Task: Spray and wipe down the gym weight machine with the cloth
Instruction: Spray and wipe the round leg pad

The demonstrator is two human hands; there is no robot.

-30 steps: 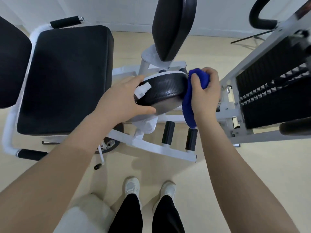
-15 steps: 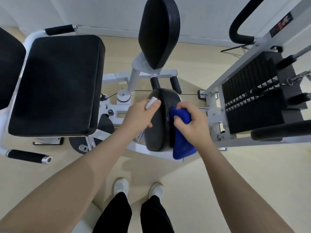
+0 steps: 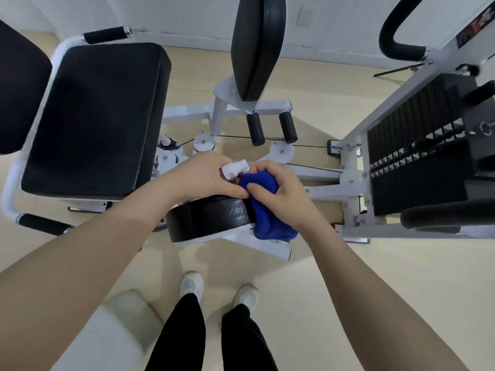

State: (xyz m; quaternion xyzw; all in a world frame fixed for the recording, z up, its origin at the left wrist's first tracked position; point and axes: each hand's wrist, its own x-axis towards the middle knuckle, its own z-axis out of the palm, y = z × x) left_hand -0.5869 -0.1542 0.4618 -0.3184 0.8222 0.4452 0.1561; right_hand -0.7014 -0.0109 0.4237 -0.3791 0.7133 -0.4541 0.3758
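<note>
A black padded leg pad [image 3: 209,218] of the white weight machine lies flat below my hands. My left hand [image 3: 203,178] rests on the pad's top and holds a small spray bottle with a white nozzle [image 3: 234,168]. My right hand [image 3: 281,194] grips a bunched blue cloth [image 3: 267,223] against the pad's right end. The cloth hangs down over the pad's edge. Most of the bottle is hidden under my left hand.
The black seat [image 3: 93,119] with white frame is at left. A second upright pad [image 3: 254,46] stands behind. The weight stack [image 3: 417,162] and white frame bars are at right. My feet [image 3: 191,285] stand on the beige floor below.
The near pad has swung from upright to lying flat. Both hands moved with it, the cloth staying at its right end and the spray bottle staying in my left hand.
</note>
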